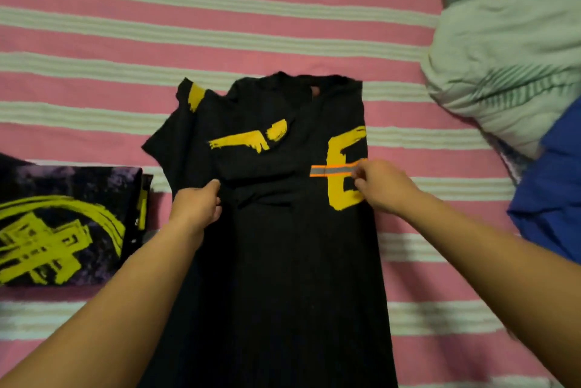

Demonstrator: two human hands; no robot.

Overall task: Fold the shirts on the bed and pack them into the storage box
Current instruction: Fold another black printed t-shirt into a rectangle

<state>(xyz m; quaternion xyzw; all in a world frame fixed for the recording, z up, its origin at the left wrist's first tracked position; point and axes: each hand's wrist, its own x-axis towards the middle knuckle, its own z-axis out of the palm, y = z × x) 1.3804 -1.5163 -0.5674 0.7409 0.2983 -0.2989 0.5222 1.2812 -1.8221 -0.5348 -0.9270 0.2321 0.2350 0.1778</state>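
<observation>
A black shirt with yellow print lies lengthwise on the pink-and-white striped bed, collar at the far end, its right side folded inward. An orange-and-grey reflective strip crosses its right part. My left hand grips the fabric at the shirt's left side below the sleeve. My right hand pinches the folded right edge at the end of the strip. A folded black shirt with a yellow graphic rests at the left. No storage box is in view.
A pale green pillow lies at the right edge of the bed, with a blue cloth below it. Bare striped cover stretches across the far half of the bed.
</observation>
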